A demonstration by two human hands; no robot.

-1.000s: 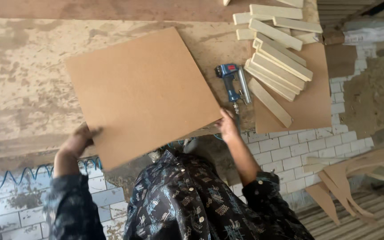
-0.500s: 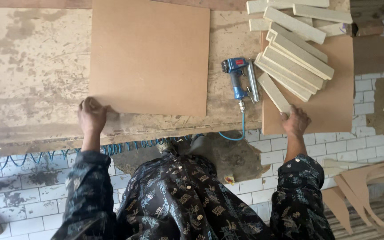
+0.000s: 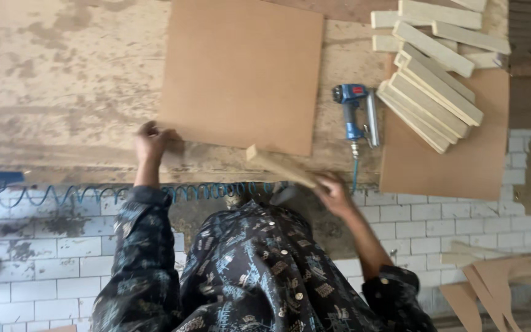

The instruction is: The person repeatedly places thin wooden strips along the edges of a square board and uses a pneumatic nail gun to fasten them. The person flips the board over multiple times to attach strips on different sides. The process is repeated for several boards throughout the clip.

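A square brown fibreboard panel (image 3: 241,71) lies flat on the worn workbench (image 3: 56,80). My left hand (image 3: 150,140) presses on the panel's near left corner. My right hand (image 3: 333,192) grips one end of a pale wooden strip (image 3: 278,166), whose other end reaches to the panel's near edge; the strip is blurred. A blue pneumatic nail gun (image 3: 357,114) lies on the bench just right of the panel.
A stack of several pale wooden strips (image 3: 431,67) rests on another brown board (image 3: 450,160) at the right. A blue coiled air hose (image 3: 93,193) hangs along the bench's front edge. Board offcuts (image 3: 493,283) lie on the tiled floor (image 3: 44,270) at lower right.
My right hand left the strip stack at the right and now holds one strip at the panel's near edge. My left hand stays on the panel's corner.
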